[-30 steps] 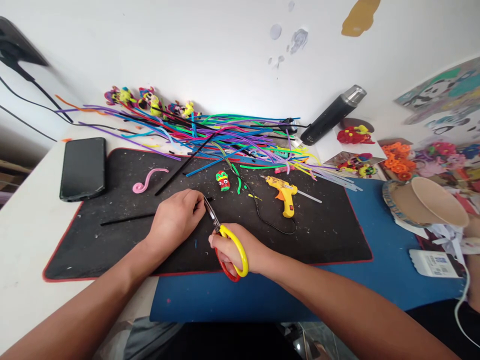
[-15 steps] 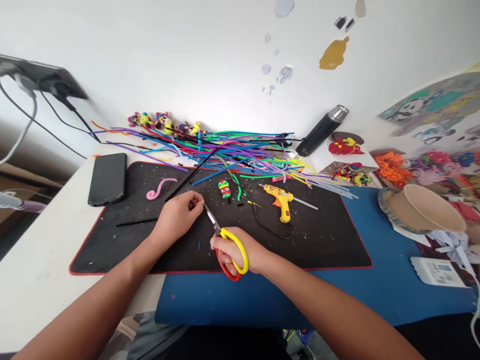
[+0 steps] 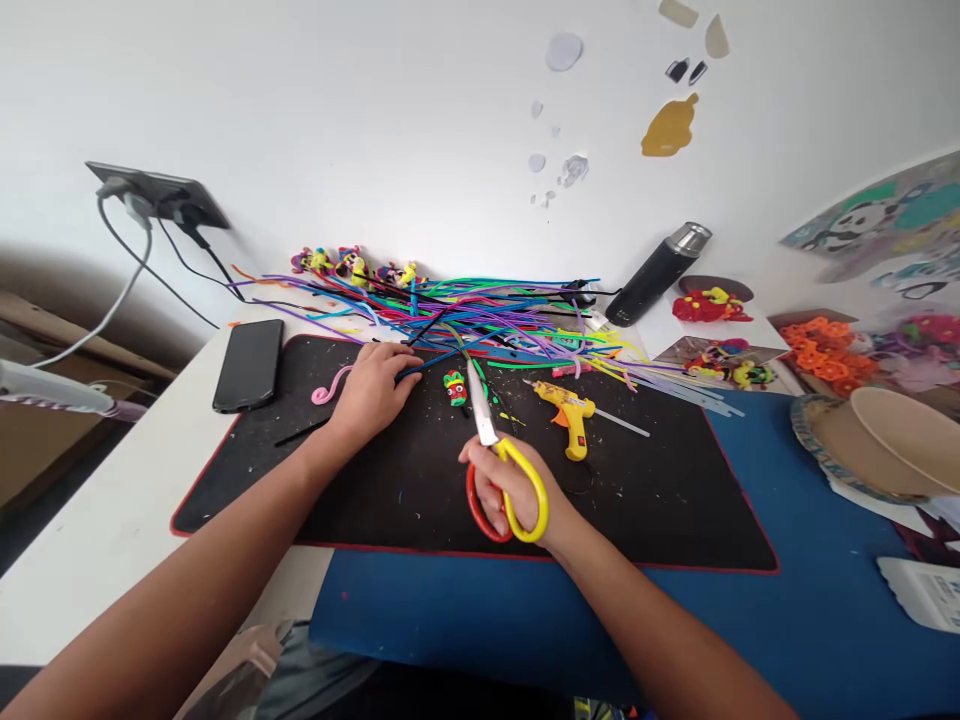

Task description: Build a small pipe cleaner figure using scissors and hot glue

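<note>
My left hand (image 3: 371,392) reaches across the black mat (image 3: 660,500) to the near edge of a pile of coloured pipe cleaners (image 3: 510,312). Its fingers are closed over the lower end of a long black pipe cleaner (image 3: 429,326). A shorter black piece (image 3: 296,433) sticks out from under the wrist. My right hand (image 3: 491,482) grips yellow-and-red-handled scissors (image 3: 484,420), lifted over the mat's middle with blades closed and pointing away from me. Just past the blade tip lies a small red and green figure (image 3: 454,387).
A yellow glue gun (image 3: 568,405) and its black cord lie right of the scissors. A pink curled piece (image 3: 328,386) and a phone (image 3: 249,365) are at the left. A dark flask (image 3: 658,272), craft figures and paper cups (image 3: 892,432) crowd the right.
My left hand left the spot by the scissors and moved away from me to the pile's edge. My right hand lifted the scissors, swinging the blades from leftward to pointing away. The view rose.
</note>
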{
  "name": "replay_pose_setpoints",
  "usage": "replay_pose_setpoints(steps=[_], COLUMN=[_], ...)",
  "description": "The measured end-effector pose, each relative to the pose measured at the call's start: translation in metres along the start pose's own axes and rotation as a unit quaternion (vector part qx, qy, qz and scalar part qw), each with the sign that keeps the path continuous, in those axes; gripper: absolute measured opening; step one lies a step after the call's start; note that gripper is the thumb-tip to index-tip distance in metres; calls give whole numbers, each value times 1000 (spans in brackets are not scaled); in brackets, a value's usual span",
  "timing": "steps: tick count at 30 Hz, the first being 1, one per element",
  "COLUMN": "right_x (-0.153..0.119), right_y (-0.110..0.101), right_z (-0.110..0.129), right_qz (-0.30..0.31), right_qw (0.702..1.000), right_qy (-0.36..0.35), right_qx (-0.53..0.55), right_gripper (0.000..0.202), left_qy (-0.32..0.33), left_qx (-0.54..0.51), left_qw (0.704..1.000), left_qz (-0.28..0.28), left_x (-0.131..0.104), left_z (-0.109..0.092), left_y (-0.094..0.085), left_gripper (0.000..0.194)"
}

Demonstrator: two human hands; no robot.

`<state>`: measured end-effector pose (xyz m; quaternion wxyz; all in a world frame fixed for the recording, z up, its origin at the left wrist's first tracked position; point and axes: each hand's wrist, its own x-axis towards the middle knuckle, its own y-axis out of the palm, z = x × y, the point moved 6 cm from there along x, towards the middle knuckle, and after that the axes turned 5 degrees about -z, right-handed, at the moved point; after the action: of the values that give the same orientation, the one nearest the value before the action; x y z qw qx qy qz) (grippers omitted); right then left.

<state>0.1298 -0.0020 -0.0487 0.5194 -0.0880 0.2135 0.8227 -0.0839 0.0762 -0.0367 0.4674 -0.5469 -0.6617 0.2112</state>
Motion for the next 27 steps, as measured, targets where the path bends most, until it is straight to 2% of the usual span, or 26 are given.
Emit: replay_pose_setpoints(steps=[2, 3, 5, 8, 13, 17, 21, 25, 27], right_x=[8, 13, 23, 37, 40, 31, 25, 26, 27], right_y=[-16, -23, -39, -56, -64, -65, -72, -78, -81], right_z=[16, 25, 40, 50, 40, 40, 46, 48, 49], right_qz=[-41, -60, -99, -145, -169, -162, -185, -198, -201], right_qw=[999, 997, 989, 976, 969, 969, 962, 957, 955], right_qy=[-34, -53, -103, -157, -178, -183, -201, -213, -216], right_qx=[10, 18, 26, 31, 18, -19, 0, 19, 26], right_gripper=[49, 47, 46, 42, 40, 36, 34, 39, 40], left_qy=[28, 50, 111, 188, 240, 276, 262, 202, 190], left_qx=[28, 29, 28, 66, 140, 160, 158, 115, 113], left_qw=[999, 998, 993, 978, 953, 938, 942, 968, 972], left_qz=[-28, -23, 19, 69, 118, 138, 141, 91, 80], left_x=[-2, -5, -13, -23, -25, -24, -25, -26, -27], left_z=[-12, -21, -41, -63, -67, -68, -75, -87, -93], left_y=[-4, -4, 1, 13, 33, 39, 40, 38, 41], left_gripper=[23, 23, 26, 31, 28, 25, 28, 21, 21])
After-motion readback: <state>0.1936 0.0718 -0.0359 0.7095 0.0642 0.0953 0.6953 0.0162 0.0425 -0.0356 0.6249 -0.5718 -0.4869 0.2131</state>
